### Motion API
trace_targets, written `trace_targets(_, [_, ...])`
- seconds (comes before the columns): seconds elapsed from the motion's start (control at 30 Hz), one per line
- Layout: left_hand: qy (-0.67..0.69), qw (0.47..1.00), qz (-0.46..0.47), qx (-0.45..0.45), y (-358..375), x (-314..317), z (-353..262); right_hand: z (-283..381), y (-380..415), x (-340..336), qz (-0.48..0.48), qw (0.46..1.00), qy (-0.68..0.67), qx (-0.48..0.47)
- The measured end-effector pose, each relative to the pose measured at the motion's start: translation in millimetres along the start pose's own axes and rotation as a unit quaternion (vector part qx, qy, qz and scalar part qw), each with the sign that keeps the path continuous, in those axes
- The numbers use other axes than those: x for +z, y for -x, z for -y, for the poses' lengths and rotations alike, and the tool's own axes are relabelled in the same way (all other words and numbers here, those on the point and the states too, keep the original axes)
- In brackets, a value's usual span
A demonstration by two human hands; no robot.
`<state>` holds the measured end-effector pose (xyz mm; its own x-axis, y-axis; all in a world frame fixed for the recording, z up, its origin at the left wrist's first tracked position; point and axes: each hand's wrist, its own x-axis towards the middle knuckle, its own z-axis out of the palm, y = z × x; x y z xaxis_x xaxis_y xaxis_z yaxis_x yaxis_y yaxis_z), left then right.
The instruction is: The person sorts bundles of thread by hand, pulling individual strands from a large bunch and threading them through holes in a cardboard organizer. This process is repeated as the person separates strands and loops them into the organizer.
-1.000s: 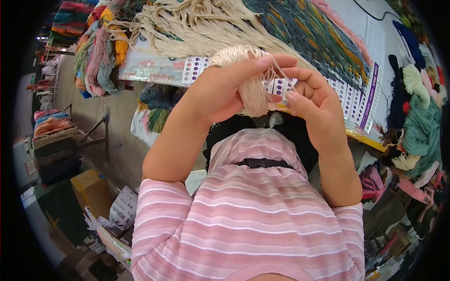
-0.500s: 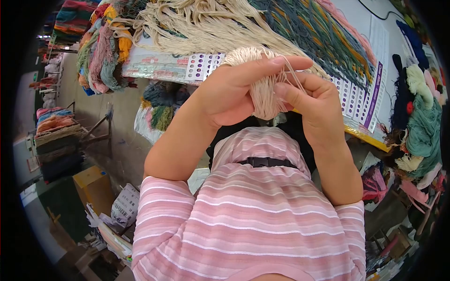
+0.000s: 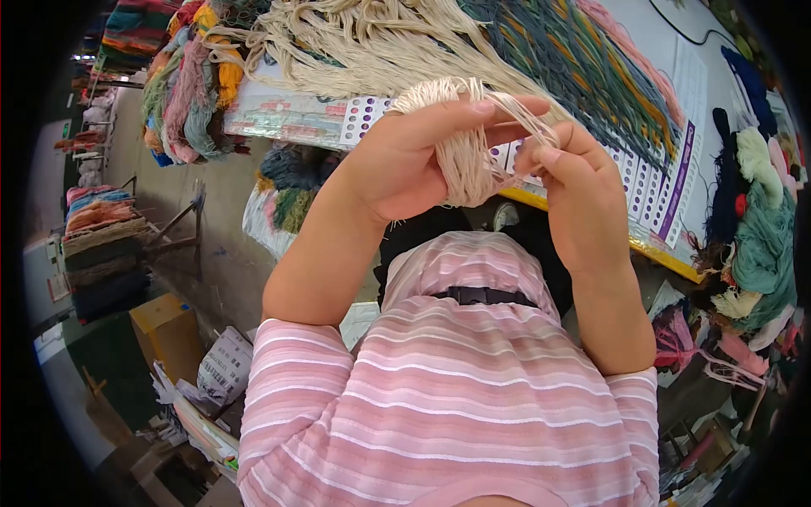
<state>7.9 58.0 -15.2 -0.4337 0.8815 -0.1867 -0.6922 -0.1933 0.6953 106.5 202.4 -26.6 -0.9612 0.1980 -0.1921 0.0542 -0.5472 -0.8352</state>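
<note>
A cream skein of yarn (image 3: 465, 165) hangs looped over my left hand (image 3: 405, 160), bunched between its thumb and fingers. Several strands run from the skein across to my right hand (image 3: 574, 173), which pinches them between thumb and forefinger. Both hands are held up in front of my waist, near the table's front edge. Behind them, long cream yarn strands (image 3: 355, 51) lie spread on the table, beside a bundle of dark teal and mustard strands (image 3: 574, 76).
White cards with purple dots (image 3: 646, 190) lie along the table's yellow-taped edge (image 3: 659, 253). Coloured skeins (image 3: 182, 93) hang at the table's left end, and teal yarn (image 3: 760, 253) hangs at right. A cardboard box (image 3: 169, 334) stands on the floor at left.
My right hand has moved slightly right, drawing strands away from the skein and widening the space between my hands. The left hand has shifted a little left and up with the skein.
</note>
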Motion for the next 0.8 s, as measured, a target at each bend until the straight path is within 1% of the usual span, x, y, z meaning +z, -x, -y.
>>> trace_targets(0.03, [0.007,1.000,-0.005,0.003,0.4,1.4,-0.8,0.0,-1.2,-7.3,0.021,1.000,-0.012,0.010])
trace_targets(0.07, [0.025,1.000,0.015,-0.008,0.8,-0.4,-0.6,-0.2,-1.5,-11.4,0.041,0.999,-0.024,0.021])
trace_targets(0.13, [0.061,0.996,0.054,-0.029,1.6,-5.5,-0.5,5.1,1.1,13.6,-0.009,0.999,0.045,0.011])
trace_targets(0.17, [0.047,0.998,0.046,-0.019,1.5,-3.3,-0.4,6.8,2.4,22.3,-0.035,0.996,0.080,0.006])
trace_targets(0.2, [0.033,0.999,0.039,-0.008,1.1,1.0,-1.1,7.4,2.8,18.7,-0.012,0.987,0.157,0.013])
trace_targets(0.27, [0.011,0.999,0.033,0.005,0.3,4.9,-2.6,9.3,2.6,8.6,0.036,0.950,0.309,0.028])
trace_targets(0.37, [0.002,0.999,0.036,0.007,1.4,4.7,-4.4,5.6,2.0,10.3,0.014,0.960,0.279,0.016])
trace_targets(0.43, [0.014,0.999,0.040,0.000,1.7,2.5,-6.2,4.7,2.5,8.0,0.014,0.966,0.258,0.012])
trace_targets(0.53, [0.004,1.000,0.021,-0.016,0.4,0.0,-7.3,7.1,4.5,7.8,0.032,0.978,0.207,0.018])
trace_targets(0.63, [-0.103,0.995,-0.001,-0.015,3.8,-0.2,-12.8,5.6,6.1,1.4,0.045,0.985,0.162,0.034])
trace_targets(0.73, [-0.187,0.982,0.023,0.005,9.3,2.3,-20.9,6.1,8.1,-0.5,0.044,0.990,0.130,0.045])
trace_targets(0.8, [-0.188,0.982,0.026,0.017,9.2,1.9,-19.5,6.6,9.5,-0.6,0.046,0.992,0.111,0.046])
